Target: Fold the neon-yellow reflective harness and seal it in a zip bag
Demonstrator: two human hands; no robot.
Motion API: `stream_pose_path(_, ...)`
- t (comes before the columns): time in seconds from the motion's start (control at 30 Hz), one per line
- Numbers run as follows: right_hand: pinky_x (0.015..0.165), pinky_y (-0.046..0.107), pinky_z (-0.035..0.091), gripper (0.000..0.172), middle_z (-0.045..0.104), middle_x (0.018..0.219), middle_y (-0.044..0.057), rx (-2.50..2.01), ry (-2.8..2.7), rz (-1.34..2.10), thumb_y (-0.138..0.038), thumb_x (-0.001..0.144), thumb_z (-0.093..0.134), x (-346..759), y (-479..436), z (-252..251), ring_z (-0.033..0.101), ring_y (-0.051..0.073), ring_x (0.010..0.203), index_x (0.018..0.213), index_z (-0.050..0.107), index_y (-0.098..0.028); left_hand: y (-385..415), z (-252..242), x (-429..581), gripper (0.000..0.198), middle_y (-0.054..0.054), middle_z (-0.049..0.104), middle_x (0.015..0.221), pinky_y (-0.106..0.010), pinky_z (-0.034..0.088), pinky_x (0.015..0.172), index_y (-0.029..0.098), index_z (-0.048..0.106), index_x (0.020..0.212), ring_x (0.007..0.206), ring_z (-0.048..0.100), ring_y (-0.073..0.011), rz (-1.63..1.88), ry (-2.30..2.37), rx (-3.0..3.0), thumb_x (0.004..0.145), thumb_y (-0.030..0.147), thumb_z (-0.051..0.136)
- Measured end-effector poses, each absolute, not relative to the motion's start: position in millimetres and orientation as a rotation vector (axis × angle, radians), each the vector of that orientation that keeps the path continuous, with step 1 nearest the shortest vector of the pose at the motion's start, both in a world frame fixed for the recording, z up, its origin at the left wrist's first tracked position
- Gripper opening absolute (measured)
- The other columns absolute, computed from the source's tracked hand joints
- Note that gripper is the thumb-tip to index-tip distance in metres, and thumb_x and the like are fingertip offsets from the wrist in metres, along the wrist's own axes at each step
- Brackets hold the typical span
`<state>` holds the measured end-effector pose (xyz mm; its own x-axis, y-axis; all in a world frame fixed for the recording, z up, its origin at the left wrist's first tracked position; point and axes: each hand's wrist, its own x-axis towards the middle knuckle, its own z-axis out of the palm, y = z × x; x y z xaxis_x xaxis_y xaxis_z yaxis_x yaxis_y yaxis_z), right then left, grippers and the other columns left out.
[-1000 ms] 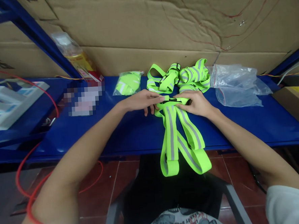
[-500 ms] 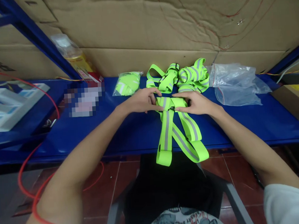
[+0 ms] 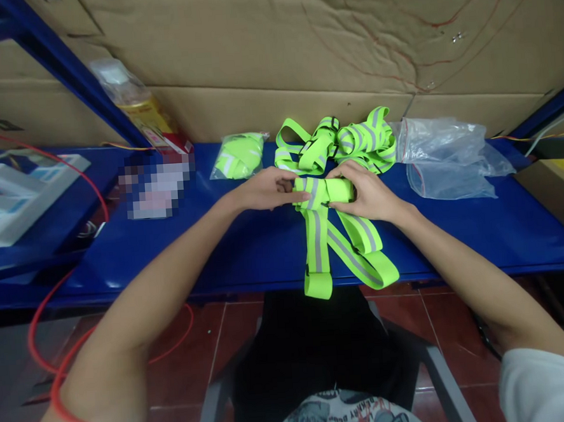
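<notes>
Between my hands is a neon-yellow reflective strap with a grey stripe, its upper part folded into a flat bundle. My left hand pinches the bundle's left end, thumb on top. My right hand grips the right end between thumb and fingers. Loose loops hang from the bundle toward me, past the table's front edge. Just behind my hands lie more reflective straps in a heap, with black buckles among them. To their left sits a clear bag packed with a folded yellow strap.
Empty clear plastic bags lie at the right of the blue table. A cardboard box stands at the far right. On the left are a bottle, a white device and a red hose near my left arm.
The bundle's top has been folded over further, and the hanging loops have drawn up slightly. My right hand has shifted its grip, its fingers now higher over the right end.
</notes>
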<state>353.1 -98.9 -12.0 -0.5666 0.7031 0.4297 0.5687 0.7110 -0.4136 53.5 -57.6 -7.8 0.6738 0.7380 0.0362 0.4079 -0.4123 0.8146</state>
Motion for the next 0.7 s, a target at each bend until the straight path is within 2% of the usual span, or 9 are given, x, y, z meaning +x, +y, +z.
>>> stream_pose_path(0.1,0.090,0.044,0.053,0.042,0.072,0.121,0.010,-0.967,-2.335,0.305,-0.040,0.088,0.082,353,-101,-9,0.069,0.034,0.108,0.123,0.064,-0.026,-61,-9,57,0.036,-0.001,0.070,0.067,-0.026,0.050,0.045,0.022,0.073,0.088,0.054,0.066,-0.0152,0.621,0.895,2.090,0.087,0.054,0.088)
stream_pose_path(0.2,0.080,0.039,0.051,0.045,0.076,0.112,0.007,-1.025,-2.338,0.323,-0.041,0.087,0.083,355,-102,-5,0.070,0.030,0.094,0.124,0.063,-0.025,-65,-10,61,0.034,0.001,0.068,0.067,-0.026,0.051,0.052,0.020,0.071,0.084,0.060,0.068,-0.0153,0.737,0.900,2.215,0.088,0.050,0.087)
stream_pose_path(0.27,0.074,0.037,0.049,0.047,0.078,0.105,0.005,-1.054,-2.330,0.354,-0.042,0.087,0.082,358,-101,-4,0.070,0.028,0.085,0.128,0.065,-0.025,-66,-11,63,0.032,0.001,0.067,0.067,-0.027,0.051,0.057,0.020,0.073,0.088,0.061,0.066,-0.0148,0.801,0.884,2.331,0.089,0.049,0.086)
stream_pose_path(0.33,0.075,0.037,0.050,0.051,0.080,0.107,0.005,-1.057,-2.313,0.354,-0.043,0.087,0.082,361,-99,-4,0.073,0.028,0.087,0.132,0.068,-0.024,-65,-13,64,0.031,0.001,0.068,0.071,-0.029,0.052,0.062,0.020,0.078,0.098,0.064,0.064,-0.0150,0.884,0.879,2.433,0.089,0.049,0.085)
stream_pose_path(0.43,0.077,0.038,0.051,0.048,0.084,0.113,0.006,-1.094,-2.346,0.278,-0.045,0.089,0.081,364,-97,-4,0.076,0.030,0.093,0.132,0.077,-0.025,-64,-16,64,0.035,-0.004,0.070,0.093,-0.032,0.056,0.069,0.022,0.081,0.109,0.077,0.065,-0.0175,1.010,0.886,2.528,0.086,0.047,0.088)
stream_pose_path(0.57,0.068,0.037,0.045,0.038,0.084,0.094,0.003,-1.190,-2.390,0.057,-0.051,0.090,0.081,363,-98,-3,0.074,0.028,0.079,0.120,0.084,-0.028,-65,-21,66,0.036,-0.011,0.066,0.125,-0.031,0.058,0.069,0.023,0.078,0.114,0.092,0.066,-0.0198,1.029,0.892,2.509,0.085,0.041,0.087)
stream_pose_path(0.63,0.067,0.037,0.043,0.038,0.082,0.090,0.004,-1.188,-2.386,0.033,-0.051,0.090,0.081,363,-99,-2,0.071,0.027,0.075,0.119,0.084,-0.027,-66,-24,68,0.034,-0.009,0.068,0.120,-0.029,0.056,0.067,0.023,0.074,0.117,0.087,0.066,-0.0179,0.983,0.871,2.482,0.089,0.041,0.083)
stream_pose_path(0.7,0.066,0.036,0.042,0.035,0.081,0.088,0.003,-1.157,-2.382,0.117,-0.049,0.092,0.078,363,-98,0,0.069,0.025,0.072,0.117,0.082,-0.025,-66,-26,71,0.032,-0.004,0.070,0.101,-0.028,0.054,0.066,0.023,0.070,0.118,0.077,0.063,-0.0155,0.944,0.866,2.461,0.092,0.041,0.079)
